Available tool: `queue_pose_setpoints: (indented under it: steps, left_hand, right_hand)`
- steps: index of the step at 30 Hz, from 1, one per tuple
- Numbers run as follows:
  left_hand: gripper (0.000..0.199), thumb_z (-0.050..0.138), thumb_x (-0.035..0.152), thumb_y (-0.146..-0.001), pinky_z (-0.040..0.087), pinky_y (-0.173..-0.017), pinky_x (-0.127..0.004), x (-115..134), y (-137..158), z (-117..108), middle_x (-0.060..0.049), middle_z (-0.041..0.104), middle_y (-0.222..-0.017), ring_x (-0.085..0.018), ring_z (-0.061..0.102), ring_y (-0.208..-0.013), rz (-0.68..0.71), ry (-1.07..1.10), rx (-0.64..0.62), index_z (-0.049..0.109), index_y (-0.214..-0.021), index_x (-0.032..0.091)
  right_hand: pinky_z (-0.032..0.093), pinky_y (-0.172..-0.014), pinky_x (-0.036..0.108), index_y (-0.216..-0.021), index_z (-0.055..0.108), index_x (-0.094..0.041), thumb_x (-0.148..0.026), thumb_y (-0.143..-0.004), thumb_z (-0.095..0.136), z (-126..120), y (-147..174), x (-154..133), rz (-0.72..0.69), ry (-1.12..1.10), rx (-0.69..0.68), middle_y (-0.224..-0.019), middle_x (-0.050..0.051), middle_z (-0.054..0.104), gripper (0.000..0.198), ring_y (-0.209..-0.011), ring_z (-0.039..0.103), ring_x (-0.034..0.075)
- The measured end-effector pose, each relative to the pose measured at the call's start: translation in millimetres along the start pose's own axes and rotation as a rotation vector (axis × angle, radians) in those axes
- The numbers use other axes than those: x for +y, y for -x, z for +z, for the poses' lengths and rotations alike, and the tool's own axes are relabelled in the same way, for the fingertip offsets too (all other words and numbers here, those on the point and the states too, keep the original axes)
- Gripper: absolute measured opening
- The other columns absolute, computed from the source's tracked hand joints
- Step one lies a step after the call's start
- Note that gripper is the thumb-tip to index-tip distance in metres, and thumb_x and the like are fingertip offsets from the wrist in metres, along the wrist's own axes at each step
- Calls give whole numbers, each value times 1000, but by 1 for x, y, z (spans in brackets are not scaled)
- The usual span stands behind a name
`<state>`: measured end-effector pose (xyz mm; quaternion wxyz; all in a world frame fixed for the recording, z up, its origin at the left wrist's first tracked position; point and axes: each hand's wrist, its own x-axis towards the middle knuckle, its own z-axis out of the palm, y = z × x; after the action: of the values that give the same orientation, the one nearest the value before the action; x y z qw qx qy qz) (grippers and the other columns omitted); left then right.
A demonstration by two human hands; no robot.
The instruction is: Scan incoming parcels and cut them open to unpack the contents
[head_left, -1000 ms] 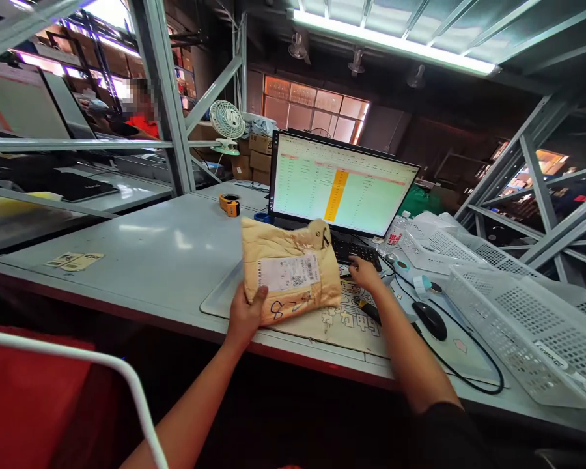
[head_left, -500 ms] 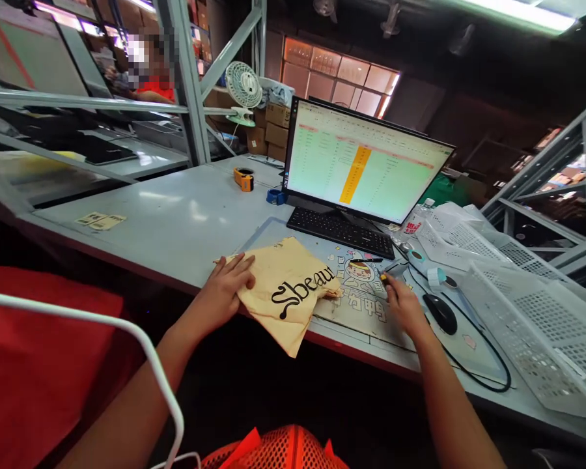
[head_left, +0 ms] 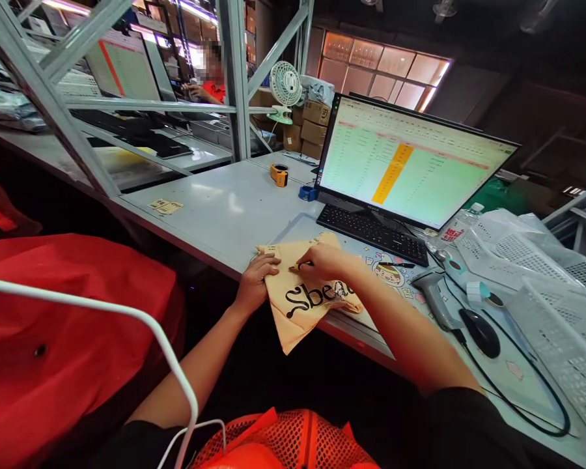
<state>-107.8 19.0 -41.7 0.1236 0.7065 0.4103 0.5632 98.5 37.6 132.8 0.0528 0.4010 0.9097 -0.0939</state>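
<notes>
A cream bag [head_left: 293, 326] with black "Sbeau" lettering lies tilted on the desk, its lower corner hanging past the front edge. My left hand [head_left: 256, 281] grips the bag's left edge, fingers on top. Above the lettering, my right hand [head_left: 325, 260] is closed on a small yellow and black tool [head_left: 297, 266] that looks like a utility knife. Its tip is at the bag's upper part, but I cannot tell whether it has pierced it. My right forearm covers the end of the lettering.
A monitor [head_left: 410, 163] and keyboard [head_left: 371, 231] stand behind the bag. Rightward lie a handheld scanner [head_left: 438, 303], mouse [head_left: 479, 332] with cable, and white baskets [head_left: 557, 345]. Tape rolls [head_left: 279, 174] sit farther back. A person [head_left: 212, 85] works at the far left.
My right hand has moved left from the mat onto the bag, bringing the small tool. My left hand has shifted to the bag's edge. The view has turned left.
</notes>
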Motion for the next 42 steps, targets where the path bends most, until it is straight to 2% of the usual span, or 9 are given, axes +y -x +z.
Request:
queue_pose_setpoints:
  steps: [3, 9, 13, 16, 19, 23, 27, 33, 42]
  left_hand:
    - [26, 60, 37, -95, 45, -118, -51, 2, -2, -1, -10, 79, -110, -26, 67, -123, 11, -5, 3, 63, -73, 24]
    - [22, 57, 36, -90, 42, -121, -53, 5, -10, -13, -11, 78, -118, -28, 66, -126, -42, 37, -149, 72, -79, 25]
    - [34, 53, 33, -82, 42, -122, -50, 15, -28, -32, -7, 75, -127, -29, 65, -128, -85, 65, -493, 83, -99, 28]
    - [39, 51, 42, -89, 51, -111, -44, 29, -53, -29, -7, 78, -117, -29, 71, -113, -132, -25, -485, 82, -108, 27]
    - [53, 58, 53, -91, 46, -113, -44, 38, -82, -3, -11, 73, -132, -33, 67, -123, -93, -119, -436, 74, -129, 21]
    - [82, 71, 60, -82, 35, -122, -48, 28, -104, 38, -17, 53, -157, -40, 49, -145, -104, -186, -628, 59, -150, 16]
    - [57, 60, 58, -96, 40, -116, -41, 14, -98, 55, -13, 60, -151, -33, 58, -138, -61, -208, -634, 69, -140, 23]
    - [37, 53, 44, -102, 47, -94, -37, 16, -85, 60, -13, 79, -113, -31, 71, -107, -32, -295, -519, 79, -118, 24]
    - [41, 51, 46, -100, 38, -70, -32, 19, -98, 59, -9, 76, -82, -24, 64, -78, -111, -259, -459, 78, -83, 20]
  right_hand:
    - [45, -68, 28, -100, 85, -25, -30, -99, 62, 3, 23, 28, 97, -11, 23, -89, 7, 79, 24, -73, 66, 19]
    - [50, -78, 33, -123, 81, -30, -29, -99, 57, 26, 136, 119, 651, 162, 28, -108, 12, 76, 34, -90, 70, 26]
    - [53, -83, 35, -142, 68, -30, -35, -103, 54, 77, 189, 134, 813, 143, 168, -113, 12, 72, 42, -96, 71, 26]
    - [53, -93, 38, -148, 63, -25, -31, -104, 50, 106, 200, 130, 837, 130, 244, -122, 14, 69, 46, -110, 67, 28]
    - [50, -104, 43, -145, 64, -18, -26, -102, 50, 109, 186, 118, 805, 117, 360, -132, 16, 66, 46, -121, 61, 32]
    - [43, -115, 40, -136, 68, -13, -28, -104, 49, 96, 133, 72, 491, 16, 616, -137, 16, 65, 41, -128, 58, 29]
    - [38, -119, 43, -139, 65, -17, -32, -105, 50, 102, 69, 18, 175, -14, 587, -147, 13, 60, 40, -137, 51, 28]
    - [38, -113, 47, -144, 60, -17, -26, -104, 48, 109, 32, 8, 231, 33, 531, -147, 14, 60, 43, -134, 49, 32]
    - [41, -99, 48, -126, 71, -11, -27, -109, 41, 88, 2, 12, 301, 240, 439, -131, 18, 66, 38, -116, 54, 34]
